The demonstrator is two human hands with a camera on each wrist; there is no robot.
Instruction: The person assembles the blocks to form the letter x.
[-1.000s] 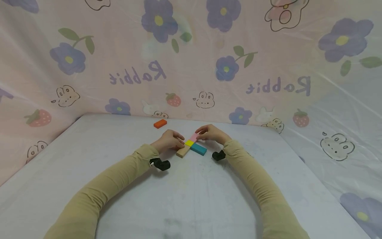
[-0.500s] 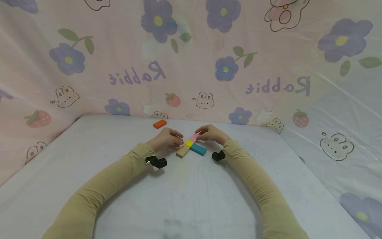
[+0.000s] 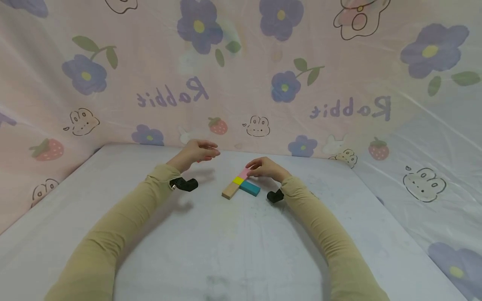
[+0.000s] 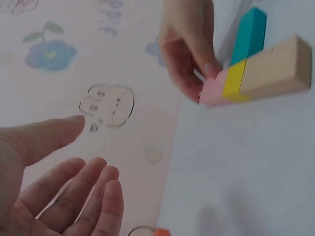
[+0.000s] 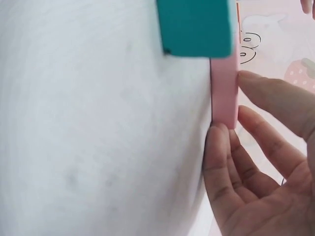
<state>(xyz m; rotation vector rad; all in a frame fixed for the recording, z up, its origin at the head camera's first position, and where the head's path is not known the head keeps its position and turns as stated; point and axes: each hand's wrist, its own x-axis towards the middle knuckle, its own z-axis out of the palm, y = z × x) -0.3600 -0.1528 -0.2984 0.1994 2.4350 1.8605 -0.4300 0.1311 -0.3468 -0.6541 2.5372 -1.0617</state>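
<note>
On the table, a pink block (image 3: 243, 172), a yellow block (image 3: 238, 180) and a plain wooden block (image 3: 228, 191) lie end to end in a slanting row. A teal block (image 3: 250, 188) juts out to the right from beside the yellow one. The person's right hand (image 3: 266, 168) holds the pink block at its far end, thumb and fingertips against its sides in the right wrist view. Raised at the back left, the left hand (image 3: 193, 154) has its fingers extended and nothing in them. It mostly hides an orange block (image 4: 162, 232), whose corner shows at the bottom of the left wrist view.
A white cover lies over the table (image 3: 241, 242). Behind it hangs a pale curtain (image 3: 241, 75) printed with flowers, rabbits and strawberries. Black wrist-worn devices (image 3: 184, 184) stick out below the sleeves (image 3: 139, 209).
The left hand has left the block row and moved up and to the left, over the orange block. The right hand and the joined blocks have stayed in place.
</note>
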